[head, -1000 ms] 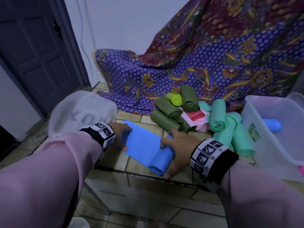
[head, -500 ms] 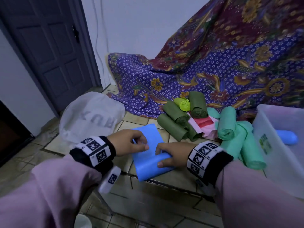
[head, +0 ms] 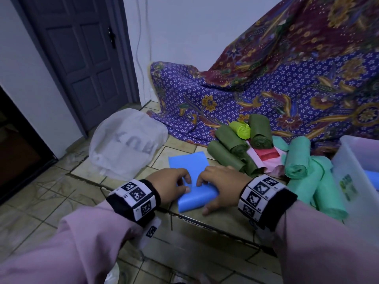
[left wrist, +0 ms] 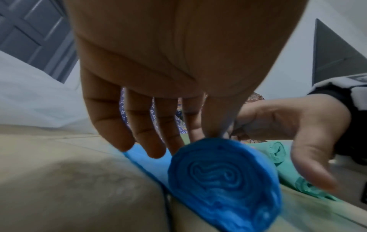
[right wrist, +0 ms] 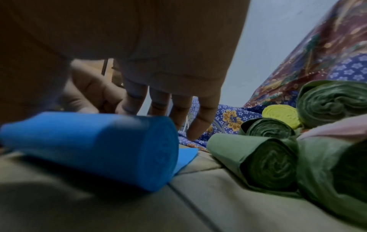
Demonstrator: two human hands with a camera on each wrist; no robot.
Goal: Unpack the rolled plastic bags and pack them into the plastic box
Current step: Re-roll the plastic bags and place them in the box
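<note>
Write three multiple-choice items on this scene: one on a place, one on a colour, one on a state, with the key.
1. Where does the plastic box stand?
A. far right on the floor
B. by the door
C. on the patterned cloth

2. What colour is the roll under both hands?
A. dark green
B. blue
C. yellow

3. In what state is that roll?
A. fully wound
B. partly unrolled, a flat tail lying on the tiles
C. inside the box

Key: 1 A, it stands at the head view's right edge, beside the mint rolls. 2 B, both wrist views show a blue spiral end. 3 B, the flat sheet runs out beyond the left hand and right hand.
</note>
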